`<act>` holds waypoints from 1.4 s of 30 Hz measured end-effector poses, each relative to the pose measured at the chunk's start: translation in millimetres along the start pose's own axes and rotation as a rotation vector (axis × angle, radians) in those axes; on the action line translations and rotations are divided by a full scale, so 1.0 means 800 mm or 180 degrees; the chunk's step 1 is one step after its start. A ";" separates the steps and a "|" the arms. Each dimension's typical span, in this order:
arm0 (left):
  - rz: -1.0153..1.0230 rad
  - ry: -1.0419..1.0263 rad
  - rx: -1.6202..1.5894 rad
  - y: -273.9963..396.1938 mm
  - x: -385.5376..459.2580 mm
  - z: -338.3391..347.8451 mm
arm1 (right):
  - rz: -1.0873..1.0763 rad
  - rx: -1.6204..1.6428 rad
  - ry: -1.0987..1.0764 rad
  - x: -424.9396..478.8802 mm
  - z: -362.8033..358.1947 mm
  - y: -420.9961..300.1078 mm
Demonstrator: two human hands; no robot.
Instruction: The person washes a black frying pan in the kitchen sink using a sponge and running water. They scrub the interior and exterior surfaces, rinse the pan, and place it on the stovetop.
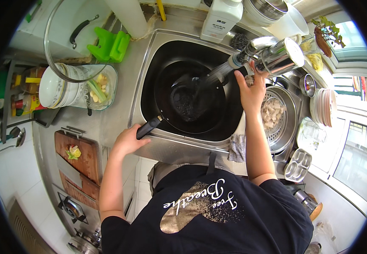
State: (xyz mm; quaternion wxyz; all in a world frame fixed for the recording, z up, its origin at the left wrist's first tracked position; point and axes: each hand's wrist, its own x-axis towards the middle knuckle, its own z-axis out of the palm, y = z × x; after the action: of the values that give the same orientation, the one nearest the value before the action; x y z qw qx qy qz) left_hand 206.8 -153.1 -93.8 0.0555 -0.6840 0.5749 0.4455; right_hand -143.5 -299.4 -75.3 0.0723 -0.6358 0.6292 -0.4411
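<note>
My left hand [128, 141] grips the black handle [149, 127] of a dark wok [190, 123], which sits in the black basin of a sink [150, 73]. Water streams from the tap [243, 55] into the wok, and some has pooled at its bottom. My right hand [253, 90] is raised beside the tap, thumb apart from the fingers. Its fingertips reach up to the tap body and are partly hidden there, so a grip on it is unclear. Just behind that hand shows a small greyish thing [250, 80], too covered to identify.
Right of the sink, a steel strainer [290, 127] holds pale cut pieces [272, 114]. A grey cloth [236, 147] hangs over the front edge. At left are stacked bowls [50, 90], a glass dish [115, 85], and a cutting board [90, 152] with a cleaver [69, 170]. A white bottle [221, 20] stands behind.
</note>
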 end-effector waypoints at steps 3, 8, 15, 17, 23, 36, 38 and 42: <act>-0.0236 0.0414 0.0615 0.013 0.002 0.005 | 0.0315 0.0111 -0.0127 0.011 0.019 0.003; -0.0324 0.0854 0.1056 0.015 0.011 0.007 | 0.0493 0.0320 -0.0211 0.018 0.037 0.001; -0.0269 0.0830 0.1164 0.016 0.026 0.011 | 0.1506 0.1818 -0.0620 0.013 0.042 -0.006; -0.0288 0.0833 0.1094 0.017 0.028 0.011 | 0.1516 0.2072 -0.0589 0.012 0.044 -0.009; -0.0324 0.0798 0.1071 0.022 0.027 0.006 | 0.1508 0.2086 -0.0943 0.015 0.031 0.000; -0.0234 0.0827 0.1187 0.020 0.029 0.006 | 0.0983 0.1260 -0.0487 0.013 0.046 0.012; -0.0251 0.0838 0.1171 0.018 0.030 0.007 | 0.1247 0.1654 -0.0566 0.011 0.049 0.012; -0.0272 0.0843 0.1168 0.018 0.031 0.007 | 0.1686 0.2503 -0.0771 0.008 0.047 0.006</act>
State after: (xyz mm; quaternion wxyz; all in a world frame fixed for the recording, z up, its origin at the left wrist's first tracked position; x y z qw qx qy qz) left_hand 190.3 -172.7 -107.7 0.1219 -0.7386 0.6192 0.2371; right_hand -123.9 -323.3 -97.8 0.4894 -0.4252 0.5421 -0.5347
